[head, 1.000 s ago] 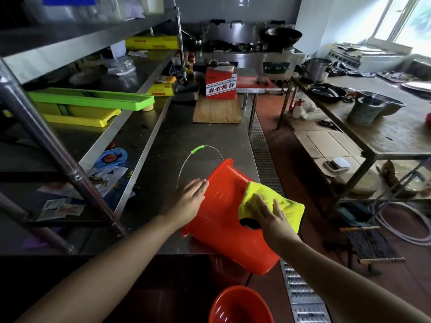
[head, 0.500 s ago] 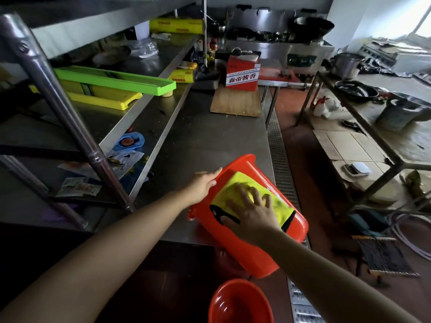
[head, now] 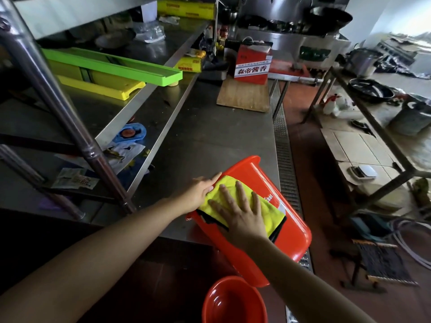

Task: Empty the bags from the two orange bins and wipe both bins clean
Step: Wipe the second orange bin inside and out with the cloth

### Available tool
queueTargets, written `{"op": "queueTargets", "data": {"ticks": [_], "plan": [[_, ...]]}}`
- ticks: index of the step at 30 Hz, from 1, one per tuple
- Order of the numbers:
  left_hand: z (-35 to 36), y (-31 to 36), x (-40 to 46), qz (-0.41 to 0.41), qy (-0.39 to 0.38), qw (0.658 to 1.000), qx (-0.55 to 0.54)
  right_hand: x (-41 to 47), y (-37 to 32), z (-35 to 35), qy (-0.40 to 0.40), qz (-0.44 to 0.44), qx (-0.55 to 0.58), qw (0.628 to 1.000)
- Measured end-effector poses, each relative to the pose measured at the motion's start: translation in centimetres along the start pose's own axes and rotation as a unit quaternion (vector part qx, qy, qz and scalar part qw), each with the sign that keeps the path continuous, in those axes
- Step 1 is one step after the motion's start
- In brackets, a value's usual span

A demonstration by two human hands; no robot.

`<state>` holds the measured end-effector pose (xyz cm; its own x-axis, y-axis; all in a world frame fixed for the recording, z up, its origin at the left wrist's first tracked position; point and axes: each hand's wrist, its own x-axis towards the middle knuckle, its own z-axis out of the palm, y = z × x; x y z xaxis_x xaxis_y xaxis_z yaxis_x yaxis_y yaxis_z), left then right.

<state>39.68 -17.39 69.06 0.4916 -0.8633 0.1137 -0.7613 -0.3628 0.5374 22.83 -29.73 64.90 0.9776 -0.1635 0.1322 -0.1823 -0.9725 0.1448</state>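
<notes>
Bin: orange bin [head: 289, 229] lies on its side at the near edge of the desk [head: 210, 136], base hanging past the edge toward you.
Cloth: yellow cloth [head: 268, 213] spread on the bin's upturned side wall.
Right hand: your right hand [head: 240, 213] presses the cloth flat, fingers straight and spread, not gripping.
Left hand: your left hand [head: 200, 190] rests on the bin's left wall beside the cloth, fingers extended, bracing only.
Technique: keep that brace firm; the overhang looks tippy. Wipe long strokes rim to base, then roll the bin for the next face.
Second bin: second orange bin [head: 233, 301] stands below the first, open, no bag visible inside.
</notes>
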Motion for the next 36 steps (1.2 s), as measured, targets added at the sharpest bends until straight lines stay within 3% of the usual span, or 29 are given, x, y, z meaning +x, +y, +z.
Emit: {"op": "queueTargets", "data": {"ticks": [6, 10, 12, 14, 18, 22, 25, 28, 30, 34, 35, 36], "plan": [[0.6, -1.4, -1.3, -0.014, 0.009, 0.997, -0.071, 2.6, 6.1, -1.1, -0.048, 0.128, 0.142, 0.981], [0.4, -1.6, -1.4, -0.045, -0.033, 0.996, -0.066, 4.8, 10.3, -1.5, -0.067, 0.235, 0.298, 0.923], [0.4, -1.2, -1.2, -0.058, -0.031, 0.995, -0.072, 5.0, 10.7, -1.7, -0.062, 0.253, 0.323, 0.91], [0.7, -1.1, -1.0, -0.055, -0.015, 0.995, -0.081, 4.3, 9.1, -1.6, -0.051, 0.227, 0.265, 0.936], [0.9, -1.8, -0.7, -0.046, 0.012, 0.996, -0.07, 0.6, 2.7, -0.4, 0.004, 0.06, 0.076, 0.995], [0.7, -2.0, -0.6, -0.043, -0.009, 0.996, -0.084, -1.7, -0.2, 1.2, 0.006, -0.09, -0.016, 0.996], [0.7, -2.1, -0.9, -0.059, -0.021, 0.994, -0.087, -0.7, 1.9, 0.6, 0.02, -0.111, 0.016, 0.994], [0.6, -2.2, -1.1, -0.07, -0.033, 0.992, -0.102, 1.7, 6.7, -0.4, 0.015, -0.028, 0.105, 0.994], [0.6, -2.1, -1.3, -0.087, -0.052, 0.988, -0.115, 3.5, 10.5, -0.3, -0.017, 0.059, 0.215, 0.975], [0.7, -2.0, -1.6, -0.103, -0.056, 0.984, -0.135, 5.4, 15.0, 0.5, -0.105, 0.288, 0.46, 0.833], [0.7, -1.8, -1.5, -0.105, -0.046, 0.984, -0.135, 5.5, 14.9, 0.4, -0.112, 0.303, 0.475, 0.819], [0.8, -1.7, -1.4, -0.107, -0.036, 0.985, -0.133, 5.5, 14.5, 0.2, -0.109, 0.298, 0.458, 0.83]]}}
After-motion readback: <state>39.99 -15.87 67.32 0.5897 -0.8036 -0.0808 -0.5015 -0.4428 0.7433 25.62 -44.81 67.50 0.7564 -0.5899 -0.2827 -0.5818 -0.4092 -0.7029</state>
